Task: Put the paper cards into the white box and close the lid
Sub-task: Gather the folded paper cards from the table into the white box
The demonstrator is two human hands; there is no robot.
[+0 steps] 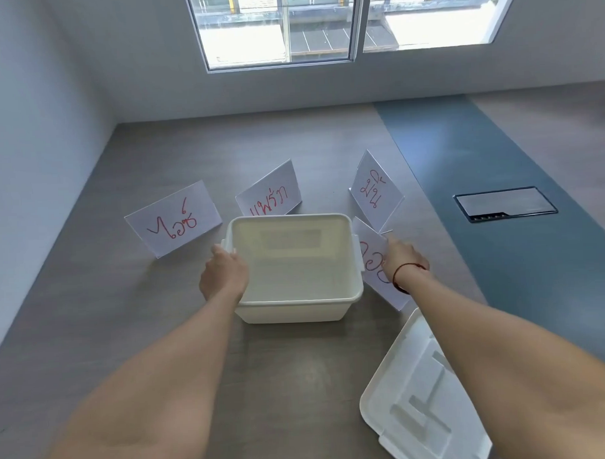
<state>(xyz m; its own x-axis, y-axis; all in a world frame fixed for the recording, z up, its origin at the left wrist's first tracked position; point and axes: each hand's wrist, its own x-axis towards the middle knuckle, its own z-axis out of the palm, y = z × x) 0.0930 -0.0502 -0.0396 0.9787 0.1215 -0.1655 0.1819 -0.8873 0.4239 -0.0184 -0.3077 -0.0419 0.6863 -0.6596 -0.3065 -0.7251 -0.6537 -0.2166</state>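
Observation:
An open white box stands on the table in front of me, with nothing inside it. My left hand grips its left rim near the handle. My right hand rests on a folded paper card with red writing, just right of the box. Three more folded cards with red writing stand around the box: one at the far left, one behind the box and one at the back right. The white lid lies upside down at the near right, partly under my right forearm.
The grey wood-grain table meets walls at the left and back. A blue-grey strip runs along its right side with a dark cable hatch set in it. A window is above the back wall.

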